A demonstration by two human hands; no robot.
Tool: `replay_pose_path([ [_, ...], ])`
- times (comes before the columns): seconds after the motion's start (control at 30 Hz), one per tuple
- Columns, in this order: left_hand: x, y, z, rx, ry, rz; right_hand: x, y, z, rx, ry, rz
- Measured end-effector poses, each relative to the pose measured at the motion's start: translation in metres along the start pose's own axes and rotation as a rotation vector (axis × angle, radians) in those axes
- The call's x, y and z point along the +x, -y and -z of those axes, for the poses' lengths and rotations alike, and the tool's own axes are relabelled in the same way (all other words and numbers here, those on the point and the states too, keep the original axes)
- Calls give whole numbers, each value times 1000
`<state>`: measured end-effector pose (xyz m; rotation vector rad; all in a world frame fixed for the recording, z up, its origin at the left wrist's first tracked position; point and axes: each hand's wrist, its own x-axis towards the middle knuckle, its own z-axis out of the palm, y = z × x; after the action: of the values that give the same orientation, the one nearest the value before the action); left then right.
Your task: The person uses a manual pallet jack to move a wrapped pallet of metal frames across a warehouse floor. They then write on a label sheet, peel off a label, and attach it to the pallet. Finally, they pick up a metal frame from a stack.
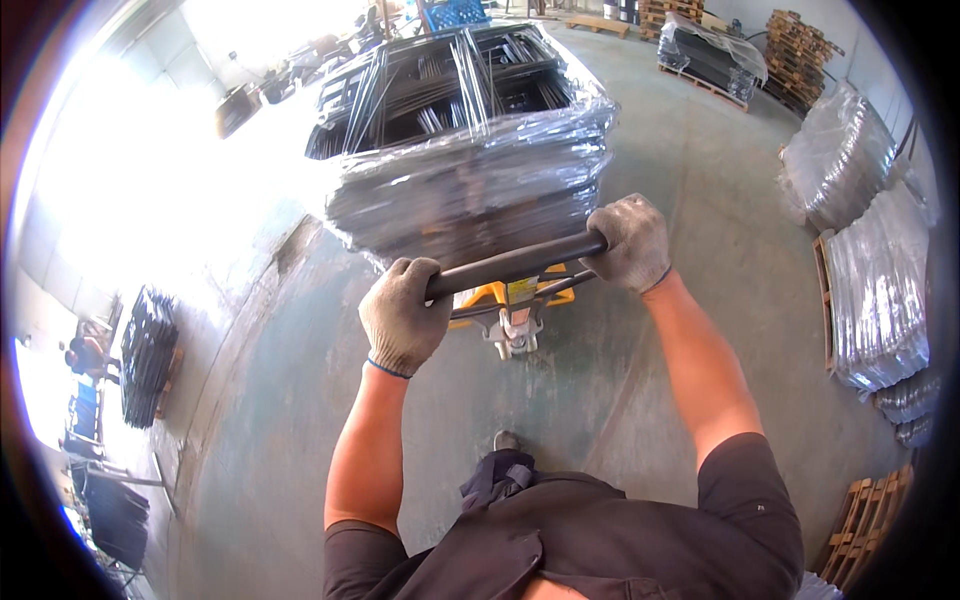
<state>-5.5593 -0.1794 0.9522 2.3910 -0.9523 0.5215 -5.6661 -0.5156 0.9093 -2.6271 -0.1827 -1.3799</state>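
Observation:
Both my hands wear grey knit gloves and grip a black handlebar (520, 264) that slants up to the right. My left hand (405, 312) is closed round its left end; my right hand (630, 243) is closed round the right end, farther forward. Below the bar shows the yellow and grey body of a pallet jack (518, 310). Just beyond it stands a large load of dark metal frames (465, 180), wrapped round its sides in clear film, its top uncovered with thin black bars. The load hides the jack's forks.
Film-wrapped stacks (880, 290) line the right side, with a wooden pallet (865, 525) lower down. Pallets (797, 55) are piled at the back right, near a wrapped low stack (708, 62). On the left stand a dark stack (150, 355) and a person (88, 357). Glare washes out the far left.

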Motion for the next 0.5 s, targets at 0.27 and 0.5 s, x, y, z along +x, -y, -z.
replay_pose_path([
  [0.27,110,83,-74,-471,-231,319,95,-102,-109,-81,9,-57],
  [0.5,86,65,-108,-173,-389,296,125,-159,-146,87,-93,122],
])
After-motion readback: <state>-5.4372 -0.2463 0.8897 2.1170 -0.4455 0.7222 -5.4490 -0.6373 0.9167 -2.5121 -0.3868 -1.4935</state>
